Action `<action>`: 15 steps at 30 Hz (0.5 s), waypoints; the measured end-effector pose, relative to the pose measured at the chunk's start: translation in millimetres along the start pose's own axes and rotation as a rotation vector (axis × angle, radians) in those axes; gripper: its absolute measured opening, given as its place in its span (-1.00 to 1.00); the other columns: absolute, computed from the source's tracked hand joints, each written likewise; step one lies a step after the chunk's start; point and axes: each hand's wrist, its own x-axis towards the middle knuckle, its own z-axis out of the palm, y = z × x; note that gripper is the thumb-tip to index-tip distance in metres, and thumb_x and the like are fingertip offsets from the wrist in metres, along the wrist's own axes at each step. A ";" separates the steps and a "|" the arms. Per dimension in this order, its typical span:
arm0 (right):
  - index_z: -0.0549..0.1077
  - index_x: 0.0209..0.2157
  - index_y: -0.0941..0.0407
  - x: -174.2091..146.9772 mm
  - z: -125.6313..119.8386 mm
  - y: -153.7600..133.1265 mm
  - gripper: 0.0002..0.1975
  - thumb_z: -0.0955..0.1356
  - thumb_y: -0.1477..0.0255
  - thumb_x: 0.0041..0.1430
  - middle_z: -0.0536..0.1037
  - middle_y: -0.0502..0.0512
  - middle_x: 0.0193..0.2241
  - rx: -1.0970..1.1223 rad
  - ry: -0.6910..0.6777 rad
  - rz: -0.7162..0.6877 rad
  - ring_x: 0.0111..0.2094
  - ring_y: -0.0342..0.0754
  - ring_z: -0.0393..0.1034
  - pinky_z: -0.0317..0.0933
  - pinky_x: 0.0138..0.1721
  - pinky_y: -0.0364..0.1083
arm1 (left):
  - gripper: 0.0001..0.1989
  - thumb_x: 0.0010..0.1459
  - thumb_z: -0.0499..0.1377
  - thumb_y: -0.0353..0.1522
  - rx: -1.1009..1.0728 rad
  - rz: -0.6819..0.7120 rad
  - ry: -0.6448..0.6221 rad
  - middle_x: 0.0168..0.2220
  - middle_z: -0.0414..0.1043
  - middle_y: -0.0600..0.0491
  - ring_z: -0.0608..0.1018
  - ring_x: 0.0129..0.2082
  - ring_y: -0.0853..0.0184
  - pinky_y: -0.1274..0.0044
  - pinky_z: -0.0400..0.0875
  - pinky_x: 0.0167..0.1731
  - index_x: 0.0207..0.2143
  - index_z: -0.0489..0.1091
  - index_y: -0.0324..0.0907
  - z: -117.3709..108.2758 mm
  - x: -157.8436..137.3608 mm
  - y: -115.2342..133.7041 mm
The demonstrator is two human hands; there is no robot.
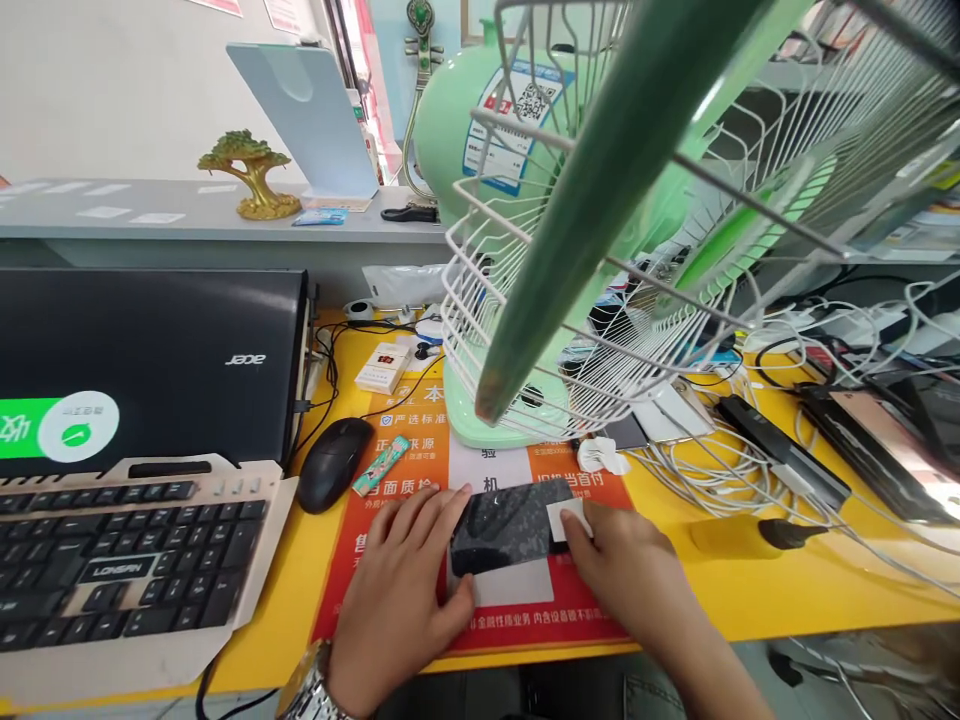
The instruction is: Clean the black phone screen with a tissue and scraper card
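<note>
A black smartphone (510, 530) with a smudged, speckled screen lies flat on a red and orange printed mat (375, 620). My left hand (409, 585) grips its left end, index finger at the top edge and thumb at the lower edge. At the phone's right end, my right hand (630, 570) presses a small white square piece (566, 520) onto the screen with the thumb; its other fingers are mostly hidden. Whether the white piece is cloth or paper I cannot make out. A silver watch (319, 685) sits on my left wrist.
A green fan (495, 400) with a wire cage looms over the mat. To the left are a black mouse (335, 463), a keyboard (135, 570) and an Acer laptop (150, 350). A green wrapped strip (381, 466) lies beside the mouse. Tangled white cables (720, 480) spread to the right.
</note>
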 end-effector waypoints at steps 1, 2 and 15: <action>0.49 -0.34 0.12 -2.3 0.0 -7.7 -0.65 0.17 0.31 0.40 0.61 0.23 -0.34 -0.002 0.001 -0.043 -0.27 0.13 0.53 0.13 -0.35 -0.07 | -0.27 0.14 0.11 -0.40 -0.005 0.001 -0.001 0.25 0.30 0.07 0.25 0.25 0.13 0.25 0.01 0.25 0.35 0.00 -0.08 -0.3 0.0 0.4; 0.50 -0.33 0.12 -5.7 0.3 -18.2 -0.65 0.16 0.33 0.40 0.62 0.23 -0.35 0.002 0.008 -0.100 -0.29 0.13 0.53 0.13 -0.36 -0.06 | -0.27 0.13 0.11 -0.41 -0.011 0.000 -0.001 0.25 0.29 0.06 0.25 0.26 0.14 0.25 0.01 0.26 0.35 0.00 -0.08 -0.4 -0.1 0.6; 0.52 -0.32 0.12 -4.9 3.1 -43.4 -0.64 0.16 0.33 0.39 0.62 0.25 -0.33 -0.029 -0.001 -0.178 -0.28 0.13 0.53 0.15 -0.35 -0.07 | -0.26 0.12 0.14 -0.38 -0.175 -0.079 -0.035 0.26 0.30 0.14 0.23 0.29 0.18 0.26 -0.04 0.31 0.35 0.02 0.02 -4.0 -0.1 0.8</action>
